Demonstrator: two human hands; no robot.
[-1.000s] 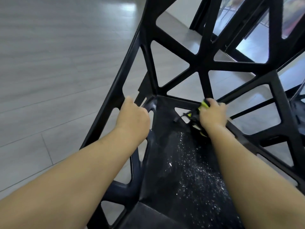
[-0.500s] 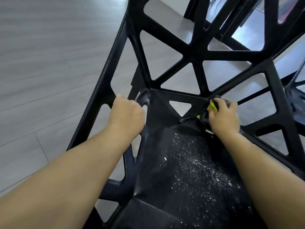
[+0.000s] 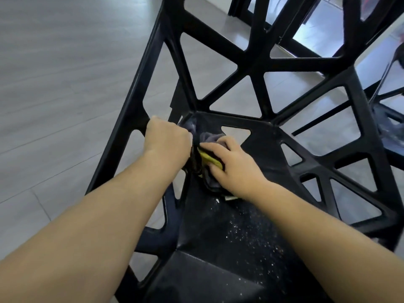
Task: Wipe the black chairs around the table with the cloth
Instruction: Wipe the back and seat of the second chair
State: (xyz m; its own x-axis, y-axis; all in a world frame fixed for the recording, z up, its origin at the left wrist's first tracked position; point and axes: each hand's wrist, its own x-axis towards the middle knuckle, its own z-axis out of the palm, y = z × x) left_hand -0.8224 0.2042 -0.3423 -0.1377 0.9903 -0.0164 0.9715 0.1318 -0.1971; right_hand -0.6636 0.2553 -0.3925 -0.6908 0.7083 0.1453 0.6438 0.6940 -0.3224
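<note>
A black chair point(image 3: 269, 62) with an open lattice back and sides fills the view, its seat sprinkled with pale dust specks. My left hand point(image 3: 167, 142) grips the chair's left side bar with curled fingers. My right hand point(image 3: 232, 164) presses a dark grey cloth with a yellow edge point(image 3: 208, 158) onto the back left of the seat, close beside my left hand. Most of the cloth is hidden under my right hand.
Grey floor planks point(image 3: 54, 84) stretch to the left. Behind the chair stand a black frame and glass point(image 3: 317, 29). Another black chair point(image 3: 389, 132) shows at the right edge.
My right hand has slid the cloth from the seat's back right corner leftward to beside my left hand. The left hand keeps its grip on the side bar.
</note>
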